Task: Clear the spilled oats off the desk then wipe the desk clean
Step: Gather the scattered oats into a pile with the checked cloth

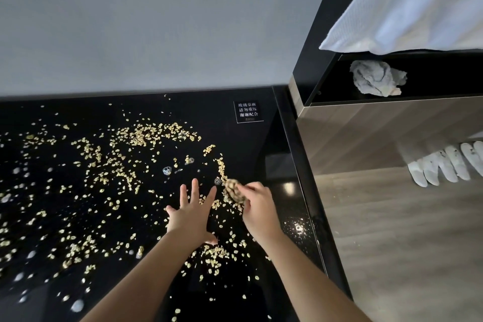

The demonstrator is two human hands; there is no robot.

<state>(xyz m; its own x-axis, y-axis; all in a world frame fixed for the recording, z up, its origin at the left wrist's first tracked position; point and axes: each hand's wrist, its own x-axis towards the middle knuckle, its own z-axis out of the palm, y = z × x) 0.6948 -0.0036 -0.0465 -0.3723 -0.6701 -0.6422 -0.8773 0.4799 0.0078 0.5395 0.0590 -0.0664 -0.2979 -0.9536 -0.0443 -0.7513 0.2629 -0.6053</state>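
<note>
Pale oat flakes [142,136] lie scattered over most of the black glass desk [264,138], thickest in a band near the back. A few wet foamy droplets [167,170] sit among them. My left hand [192,214] is flat and open, palm down, fingers spread on the desk. Just to its right, my right hand [257,206] is curled around a clump of gathered oats [235,191], which it presses against the surface. A crumpled grey cloth [376,80] rests on a dark shelf at the upper right.
A small black sign with white characters [248,111] sticks to the desk's far right corner. The desk's right edge [308,191] borders a wooden floor where white slippers [449,165] lie. White bedding [418,2] hangs over the shelf. A grey wall runs behind.
</note>
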